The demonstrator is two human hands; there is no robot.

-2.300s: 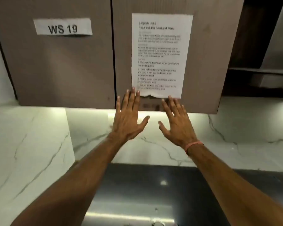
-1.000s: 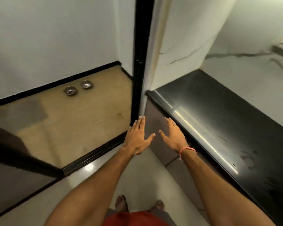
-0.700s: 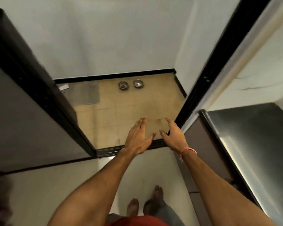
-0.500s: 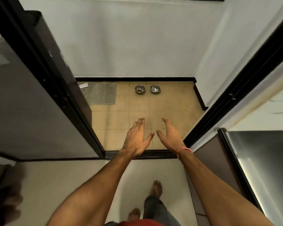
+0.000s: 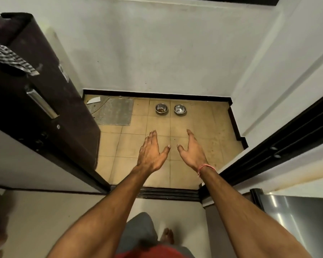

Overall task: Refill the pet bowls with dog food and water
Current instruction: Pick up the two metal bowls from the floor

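Looking down from head height through an open doorway onto a tan tiled floor [image 5: 194, 127]. Both arms reach forward over the threshold. The left hand [image 5: 151, 152] and the right hand [image 5: 192, 150] are held out with fingers straight and loose, close together but not touching, and neither holds anything. Two steel pet bowls sit side by side on the tiles near the far wall: the left bowl [image 5: 161, 109] holds a little brown food, while what the right bowl [image 5: 180, 109] holds cannot be told. A grey mat [image 5: 114, 113] lies to their left. Compared with half a second ago, the bowls appear nearer and more centred, and the dark door [image 5: 45, 101] on the left now shows its handle and a striped cloth [image 5: 9, 57].
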